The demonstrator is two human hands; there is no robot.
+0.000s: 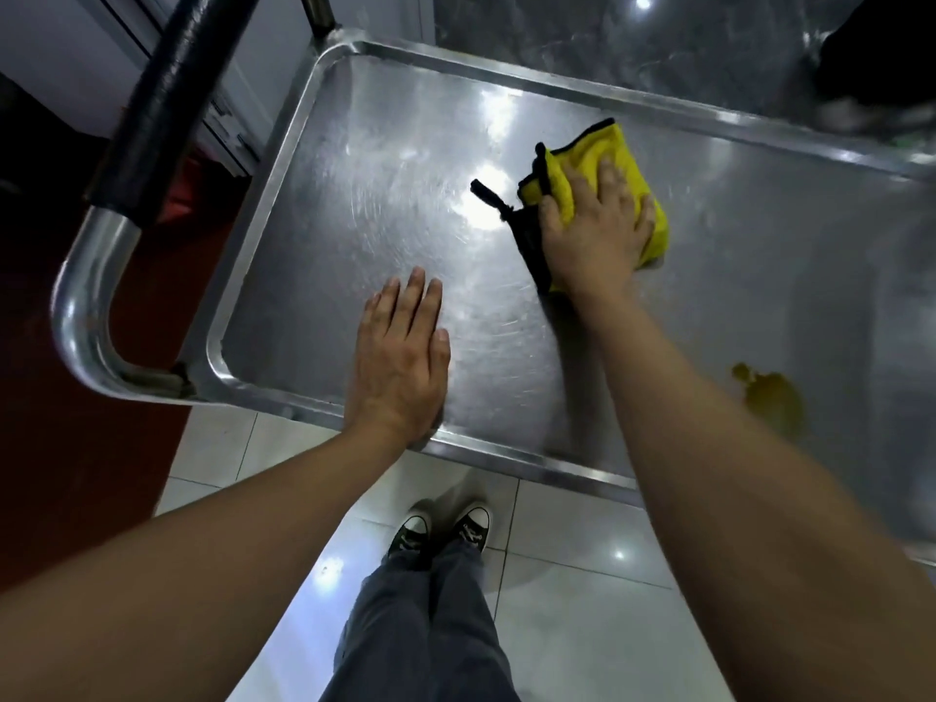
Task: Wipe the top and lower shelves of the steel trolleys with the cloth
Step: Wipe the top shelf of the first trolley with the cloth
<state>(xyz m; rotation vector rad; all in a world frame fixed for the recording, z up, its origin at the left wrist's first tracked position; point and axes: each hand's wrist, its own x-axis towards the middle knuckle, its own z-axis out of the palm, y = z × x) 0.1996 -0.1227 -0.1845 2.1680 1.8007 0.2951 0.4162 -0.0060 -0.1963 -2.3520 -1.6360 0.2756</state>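
The right hand point(595, 220) lies flat on the yellow cloth point(653, 215), fingers spread and straight, palm pressing it down onto the top shelf point(354, 205) of the steel trolley. The cloth sits bunched under the palm near the middle of the shelf, a little toward the far rim, with its black edging and a short black loop point(486, 192) poking out to the left. The left hand point(400, 357) is also open, fingers straight and together, resting flat on the shelf at the near rim; it seems to be steadying the trolley.

To wipe this shelf well, the pressing hand would want even weight across the whole palm and overlapping passes that run right into the raised rim and corners, where grime tends to collect. A yellowish-brown stain point(772, 397) lies on the near right part of the shelf, well apart from the cloth, and probably needs a firmer pass. The bracing hand will need to lift away so that its patch gets wiped too.

The steel is bright and finely scratched, with swirled streaks and glare from overhead lights. A tubular handle point(167, 93) with a black grip rises at the left end. The lower shelf is hidden. Beyond the far rim is more steel, blurred, possibly a second trolley. Below are pale glossy floor tiles point(582, 600), a dark red strip at the left, and the person's dark trousers and black sneakers point(440, 529).
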